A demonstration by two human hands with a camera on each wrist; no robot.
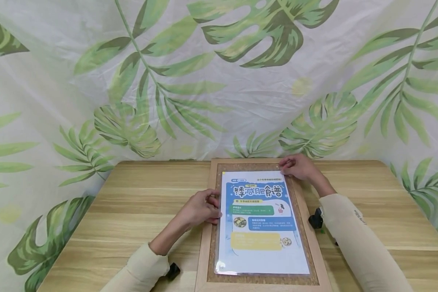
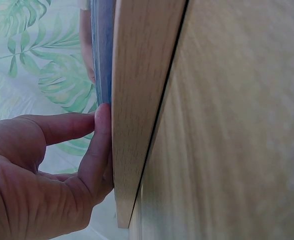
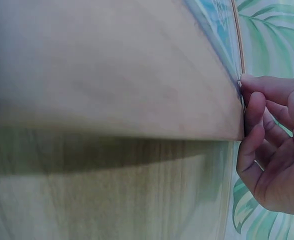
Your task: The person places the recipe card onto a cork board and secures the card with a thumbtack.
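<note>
A printed sheet with a shiny surface, blue with green and yellow boxes, lies on a wood-framed cork board. A yellow dot marks its top left corner. The left hand pinches the sheet's left edge between thumb and finger; in the left wrist view this hand has its fingertips against the side of the wooden frame. At the sheet's top right corner is the right hand. In the right wrist view its thumb and fingers pinch the corner, the other fingers curled beside the frame.
Under the board is a wood-grain table. Behind it hangs a white cloth printed with green leaves. Small black objects show beside each forearm, one near the left sleeve and another near the right sleeve.
</note>
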